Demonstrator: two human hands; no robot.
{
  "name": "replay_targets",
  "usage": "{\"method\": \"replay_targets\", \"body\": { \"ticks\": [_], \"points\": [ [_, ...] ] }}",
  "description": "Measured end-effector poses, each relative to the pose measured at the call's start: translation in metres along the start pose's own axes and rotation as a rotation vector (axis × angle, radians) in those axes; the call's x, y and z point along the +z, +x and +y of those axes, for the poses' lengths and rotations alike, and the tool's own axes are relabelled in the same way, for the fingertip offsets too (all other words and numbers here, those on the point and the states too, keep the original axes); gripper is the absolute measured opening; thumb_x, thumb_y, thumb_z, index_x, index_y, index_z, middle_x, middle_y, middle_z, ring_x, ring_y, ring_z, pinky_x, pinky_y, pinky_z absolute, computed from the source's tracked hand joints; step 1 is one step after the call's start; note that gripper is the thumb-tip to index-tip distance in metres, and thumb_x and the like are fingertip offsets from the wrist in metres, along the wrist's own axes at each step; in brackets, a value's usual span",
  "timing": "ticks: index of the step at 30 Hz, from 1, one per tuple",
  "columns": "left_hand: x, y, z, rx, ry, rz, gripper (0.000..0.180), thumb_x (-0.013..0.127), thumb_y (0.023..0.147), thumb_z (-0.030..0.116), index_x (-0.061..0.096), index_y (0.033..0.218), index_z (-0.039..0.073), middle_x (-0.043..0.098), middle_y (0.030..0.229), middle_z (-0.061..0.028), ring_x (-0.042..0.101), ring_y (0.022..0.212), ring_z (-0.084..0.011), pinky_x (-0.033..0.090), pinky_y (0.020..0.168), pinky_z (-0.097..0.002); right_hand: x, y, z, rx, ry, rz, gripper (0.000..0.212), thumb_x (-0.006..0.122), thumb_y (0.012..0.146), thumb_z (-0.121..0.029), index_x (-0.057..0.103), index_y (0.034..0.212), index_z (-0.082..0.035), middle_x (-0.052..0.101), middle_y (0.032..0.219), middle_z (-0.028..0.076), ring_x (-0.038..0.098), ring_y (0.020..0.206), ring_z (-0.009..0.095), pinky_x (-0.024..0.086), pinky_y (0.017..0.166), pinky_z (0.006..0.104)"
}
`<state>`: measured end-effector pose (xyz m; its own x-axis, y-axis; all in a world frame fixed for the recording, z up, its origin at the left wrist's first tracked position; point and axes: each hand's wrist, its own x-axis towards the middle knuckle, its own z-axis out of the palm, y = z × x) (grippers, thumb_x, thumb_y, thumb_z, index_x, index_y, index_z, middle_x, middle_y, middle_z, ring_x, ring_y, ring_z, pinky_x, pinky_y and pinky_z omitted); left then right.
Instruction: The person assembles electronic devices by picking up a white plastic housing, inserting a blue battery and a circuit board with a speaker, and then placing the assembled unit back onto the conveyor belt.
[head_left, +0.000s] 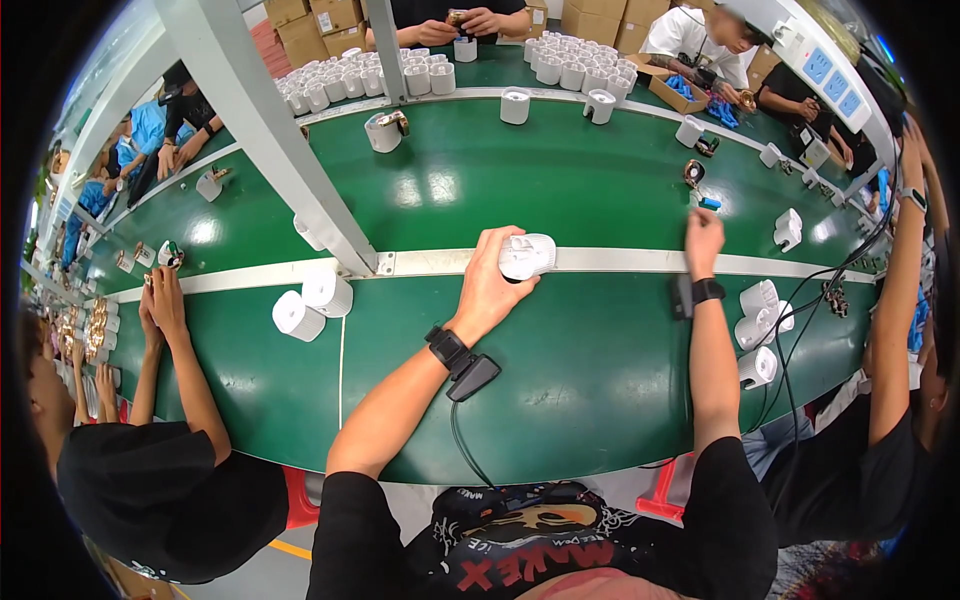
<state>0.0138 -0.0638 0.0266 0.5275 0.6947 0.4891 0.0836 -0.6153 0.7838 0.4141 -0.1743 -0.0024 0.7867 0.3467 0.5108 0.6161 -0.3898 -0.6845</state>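
A white ribbed cylindrical housing [528, 257] is gripped in my left hand [487, 287], above the pale strip dividing the green work surface. My right hand [705, 243] reaches over that strip with its fingers curled closed. Just beyond its fingertips are a small blue part [709, 203] and a round copper-coloured piece [694, 174], which look like one assembly. Whether the fingers touch or pinch it is hidden. Dark straps circle both my wrists, and a black box hangs at each.
Two white housings [312, 302] stand left of me; several more [759, 315] sit at right beside black cables [795, 345]. A grey metal post [285, 140] rises at left. Beyond the far rail, many housings [580, 62] are massed. Co-workers sit on both sides and opposite.
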Motion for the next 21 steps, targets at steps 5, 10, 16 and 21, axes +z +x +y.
{"method": "replay_targets", "body": {
  "ticks": [5,10,16,21],
  "points": [
    [0.008,0.003,0.005,-0.018,-0.006,-0.014,0.059,0.08,0.067,0.006,0.052,0.119,0.007,0.055,0.115,-0.0123,0.059,0.105,-0.0334,0.05,0.09,-0.04,-0.011,0.048,0.072,-0.159,-0.41,0.099,0.047,0.059,0.086,-0.016,0.057,0.133,-0.007,0.049,0.141,0.019,0.045,0.13,0.036,0.039,0.107,0.0453],
    [0.005,-0.001,0.002,-0.031,-0.005,-0.031,0.059,0.08,0.069,0.009,0.051,0.12,0.008,0.055,0.114,-0.0124,0.059,0.106,-0.0334,0.05,0.09,-0.0409,0.01,0.044,0.034,-0.208,-0.61,-0.1,0.055,0.061,0.086,-0.017,0.05,0.14,-0.013,0.043,0.148,0.015,0.042,0.133,0.036,0.038,0.107,0.0466],
    [0.004,-0.003,0.0,-0.067,-0.028,-0.04,0.06,0.082,0.068,0.01,0.052,0.12,0.006,0.057,0.114,-0.0116,0.058,0.108,-0.0301,0.048,0.093,-0.0386,-0.002,0.035,0.014,-0.146,-0.678,-0.238,0.042,0.059,0.088,-0.019,0.061,0.129,-0.014,0.054,0.138,0.015,0.048,0.129,0.035,0.042,0.103,0.0473],
    [0.004,0.001,0.001,-0.034,-0.033,-0.052,0.06,0.08,0.07,0.011,0.05,0.122,0.008,0.056,0.115,-0.0126,0.059,0.107,-0.0338,0.05,0.09,-0.0409,-0.018,0.026,0.018,-0.011,-0.545,-0.266,0.034,0.063,0.089,-0.023,0.066,0.118,-0.006,0.069,0.113,0.013,0.066,0.1,0.03,0.05,0.09,0.0425]
  ]
}}
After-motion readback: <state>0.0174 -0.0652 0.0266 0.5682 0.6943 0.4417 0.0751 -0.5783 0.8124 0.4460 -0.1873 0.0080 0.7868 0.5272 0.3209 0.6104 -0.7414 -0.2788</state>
